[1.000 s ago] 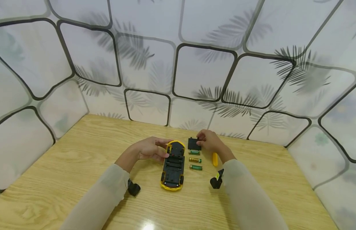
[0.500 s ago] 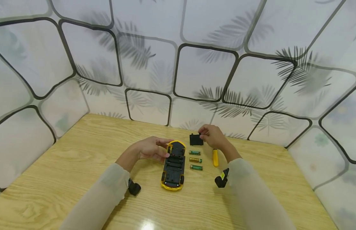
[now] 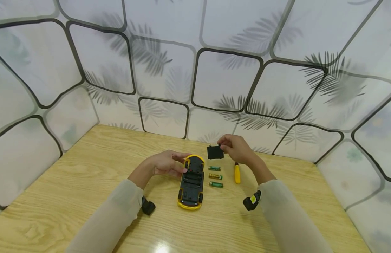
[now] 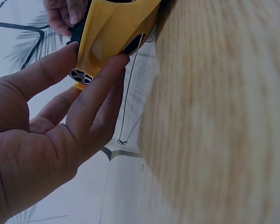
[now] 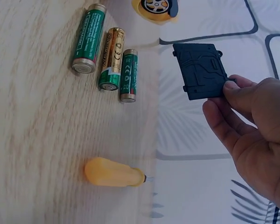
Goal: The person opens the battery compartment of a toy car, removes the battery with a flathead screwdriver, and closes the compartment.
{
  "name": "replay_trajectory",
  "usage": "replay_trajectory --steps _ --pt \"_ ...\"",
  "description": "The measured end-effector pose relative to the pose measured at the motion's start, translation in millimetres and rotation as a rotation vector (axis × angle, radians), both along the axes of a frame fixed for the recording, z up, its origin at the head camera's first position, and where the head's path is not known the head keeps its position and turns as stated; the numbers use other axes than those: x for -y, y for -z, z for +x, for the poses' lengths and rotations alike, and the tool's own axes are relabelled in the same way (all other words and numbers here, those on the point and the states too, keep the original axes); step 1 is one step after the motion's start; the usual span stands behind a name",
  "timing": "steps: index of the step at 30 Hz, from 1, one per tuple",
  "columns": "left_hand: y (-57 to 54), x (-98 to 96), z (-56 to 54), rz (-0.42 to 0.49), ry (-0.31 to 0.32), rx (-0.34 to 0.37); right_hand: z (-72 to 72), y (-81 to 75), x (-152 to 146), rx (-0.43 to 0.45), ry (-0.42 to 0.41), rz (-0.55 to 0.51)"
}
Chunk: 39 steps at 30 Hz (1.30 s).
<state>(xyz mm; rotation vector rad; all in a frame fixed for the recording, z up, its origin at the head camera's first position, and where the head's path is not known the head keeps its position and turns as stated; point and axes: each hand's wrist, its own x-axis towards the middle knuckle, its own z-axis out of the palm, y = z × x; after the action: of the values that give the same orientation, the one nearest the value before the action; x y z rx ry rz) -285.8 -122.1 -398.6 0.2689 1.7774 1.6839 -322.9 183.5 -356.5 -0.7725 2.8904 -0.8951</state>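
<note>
Underside up, a yellow toy car (image 3: 191,182) shows its black base with an uncovered battery compartment. My left hand (image 3: 165,163) grips the car near its far end, thumb on one side and fingers below, as the left wrist view shows. Between thumb and fingers my right hand (image 3: 236,147) pinches a black battery cover (image 5: 200,70) by one corner, raised off the table. Beside the car lie three batteries in a column: a green battery (image 3: 214,168), a gold and green battery (image 3: 215,176) and another green battery (image 3: 216,184).
A screwdriver (image 3: 237,174) with a yellow handle lies right of the batteries, under the right forearm. The wooden table (image 3: 97,168) meets a patterned wall covering (image 3: 163,119) at the back and sides. Black wrist cameras hang beneath both sleeves.
My right hand has lifted the battery cover and drawn it away from the batteries, toward the back wall. The left hand and the car have hardly moved.
</note>
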Motion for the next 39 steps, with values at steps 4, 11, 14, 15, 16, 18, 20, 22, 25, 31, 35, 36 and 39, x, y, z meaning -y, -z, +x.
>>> replay_trajectory --steps 4,11,14,15,16,18,20,22,25,31,35,36,39 --pt "1.3 -0.4 -1.3 0.005 0.002 0.002 8.0 -4.5 1 -0.025 -0.046 -0.004" --pt "2.6 1.5 -3.2 0.001 0.013 -0.003 23.9 -12.5 6 -0.059 -0.124 -0.013" --pt "2.2 2.6 -3.4 -0.008 0.021 -0.014 31.1 -15.2 11 -0.073 -0.149 -0.026" --pt "2.1 2.7 -3.4 -0.011 0.023 -0.018 33.2 -15.3 13 -0.078 -0.158 -0.031" --pt "2.0 2.8 -3.4 -0.013 0.023 -0.021 35.6 -16.0 15 -0.083 -0.165 -0.034" --pt "2.0 2.6 -3.6 -0.016 0.019 -0.020 40.2 -16.3 19 -0.097 -0.181 -0.035" --pt "2.1 2.5 -3.8 -0.017 0.017 -0.019 44.1 -15.0 22 -0.102 -0.194 -0.040" --pt "2.4 2.3 -4.2 -0.013 0.016 -0.015 47.9 -13.4 25 -0.104 -0.194 -0.046" --pt "2.8 2.3 -4.7 -0.006 0.020 -0.014 53.0 -8.8 29 -0.091 -0.194 -0.067" --pt "2.7 1.0 -5.2 0.021 0.032 -0.001 60.7 4.4 37 -0.057 -0.191 -0.121" --pt "2.5 0.5 -5.4 0.024 0.032 0.010 64.4 11.7 40 -0.018 -0.185 -0.158" --pt "2.5 0.6 -5.5 0.024 0.030 0.012 65.3 12.5 41 -0.010 -0.183 -0.165" --pt "2.5 1.3 -5.6 0.018 0.030 0.007 68.1 13.1 42 0.010 -0.176 -0.179"
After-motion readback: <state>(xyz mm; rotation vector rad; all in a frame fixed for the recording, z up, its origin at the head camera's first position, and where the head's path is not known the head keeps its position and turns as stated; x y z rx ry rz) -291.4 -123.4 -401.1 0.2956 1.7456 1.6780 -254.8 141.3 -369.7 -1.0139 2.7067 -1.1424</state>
